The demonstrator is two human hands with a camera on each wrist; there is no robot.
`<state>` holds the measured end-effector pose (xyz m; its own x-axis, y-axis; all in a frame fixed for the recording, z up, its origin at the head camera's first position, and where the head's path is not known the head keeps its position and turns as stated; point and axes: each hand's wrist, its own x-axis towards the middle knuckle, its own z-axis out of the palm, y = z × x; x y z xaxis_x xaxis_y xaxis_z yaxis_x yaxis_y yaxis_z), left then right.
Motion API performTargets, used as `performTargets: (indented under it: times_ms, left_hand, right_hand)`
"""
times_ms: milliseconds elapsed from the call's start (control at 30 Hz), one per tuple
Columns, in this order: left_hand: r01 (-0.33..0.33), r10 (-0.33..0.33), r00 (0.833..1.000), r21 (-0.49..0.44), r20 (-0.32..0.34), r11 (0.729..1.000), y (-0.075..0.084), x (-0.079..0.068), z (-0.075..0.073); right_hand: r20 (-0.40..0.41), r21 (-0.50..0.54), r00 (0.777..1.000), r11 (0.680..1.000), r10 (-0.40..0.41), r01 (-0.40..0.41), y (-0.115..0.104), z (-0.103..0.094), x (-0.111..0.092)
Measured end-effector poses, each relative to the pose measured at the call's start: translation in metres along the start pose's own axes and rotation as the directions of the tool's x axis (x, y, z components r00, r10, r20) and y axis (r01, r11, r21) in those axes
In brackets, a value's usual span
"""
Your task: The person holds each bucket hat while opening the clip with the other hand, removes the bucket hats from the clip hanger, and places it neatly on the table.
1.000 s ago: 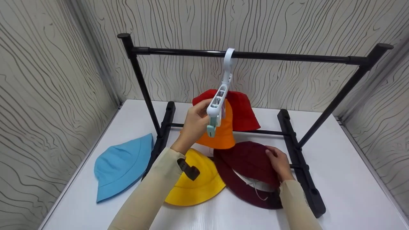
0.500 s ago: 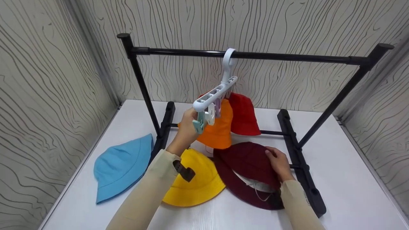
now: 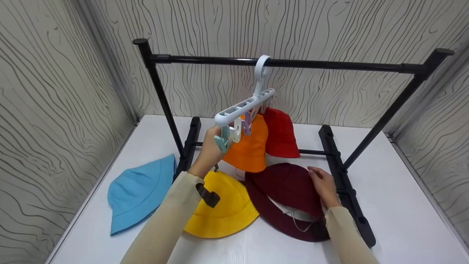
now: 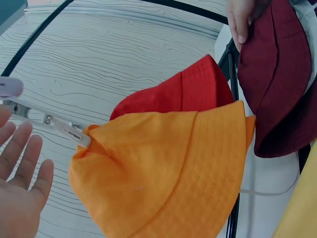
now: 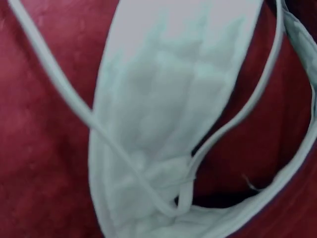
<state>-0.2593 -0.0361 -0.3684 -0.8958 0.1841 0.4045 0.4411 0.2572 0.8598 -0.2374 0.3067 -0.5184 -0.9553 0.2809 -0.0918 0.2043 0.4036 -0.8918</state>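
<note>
A white clip hanger (image 3: 240, 107) hooks over the black rail, with mint, white and lilac clips along its bar. One clip pinches the crown of an orange bucket hat (image 4: 158, 158). Behind that hangs a red bucket hat (image 3: 281, 134); its clip is hidden. My left hand (image 4: 22, 183) is beside the hanger's near end, its fingers loosely extended and off the orange hat. A maroon bucket hat (image 3: 287, 187) is tipped over, showing a white inner band and a cord (image 5: 64, 84). My right hand (image 3: 324, 185) grips its crown's right side; some fingers are hidden.
A yellow bucket hat (image 3: 223, 209) lies under my left forearm, and a blue bucket hat (image 3: 141, 192) lies at the left. The black rack (image 3: 329, 66) stands on the white table (image 3: 399, 216), its feet on both sides. Patterned walls (image 3: 311, 25) enclose the table.
The hanger has swung, its near end coming leftward, with my left hand shifting left and down beside it. The red hat has lowered slightly. My right hand and the maroon hat have shifted slightly right.
</note>
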Motion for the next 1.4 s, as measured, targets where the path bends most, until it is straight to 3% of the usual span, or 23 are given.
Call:
performTargets:
  times_ms: [133,267,400,533,633,767,967,1033,1133,1233,1300,1400]
  left_hand:
    - [-0.025,0.026,1.0,0.053,-0.018,0.998,-0.004,0.006,0.001]
    - [-0.053,0.057,0.998,0.124,-0.034,0.991,-0.004,0.01,0.001]
    - [0.02,-0.014,0.999,0.137,-0.045,0.99,-0.005,0.015,0.0]
    - [0.083,-0.077,0.995,0.117,-0.055,0.99,-0.005,0.021,0.001]
    - [0.098,-0.094,0.994,0.071,-0.05,0.993,-0.005,0.025,0.002]
    - [0.136,-0.137,0.991,-0.066,-0.011,0.988,-0.005,0.03,0.004]
    - [0.227,-0.212,0.974,-0.271,0.084,0.935,0.001,0.037,0.005]
    - [0.256,-0.233,0.966,-0.295,0.11,0.921,0.007,0.038,0.005]
    - [0.255,-0.226,0.965,-0.266,0.136,0.929,0.01,0.041,0.003]
    - [0.235,-0.21,0.969,-0.218,0.133,0.947,-0.002,0.052,0.005]
    - [0.199,-0.178,0.973,-0.147,0.149,0.969,-0.06,0.088,0.015]
    - [0.171,-0.153,0.973,-0.091,0.175,0.981,-0.1,0.121,0.025]
  right_hand:
    - [-0.127,-0.005,0.992,1.0,0.001,-0.001,-0.005,-0.003,0.001]
    - [-0.262,0.019,0.964,0.998,-0.046,0.053,-0.015,-0.005,0.002]
    - [-0.354,0.015,0.92,0.983,-0.165,0.183,-0.03,-0.003,0.003]
    - [-0.376,0.021,0.892,0.96,-0.251,0.279,-0.046,0.003,0.004]
    - [-0.352,0.031,0.889,0.945,-0.294,0.325,-0.057,0.008,0.003]
    - [-0.272,0.049,0.899,0.928,-0.343,0.369,-0.072,0.013,0.003]
    - [-0.074,0.027,0.918,0.919,-0.391,0.393,-0.096,0.017,0.002]
    - [-0.004,0.01,0.915,0.915,-0.404,0.404,-0.105,0.016,0.001]
    - [0.079,-0.008,0.9,0.903,-0.428,0.43,-0.119,0.015,0.0]
    - [0.142,-0.007,0.879,0.888,-0.455,0.46,-0.132,0.016,0.0]
    - [0.174,-0.006,0.866,0.879,-0.469,0.477,-0.139,0.018,0.001]
    - [0.212,-0.005,0.852,0.872,-0.478,0.49,-0.147,0.023,0.004]
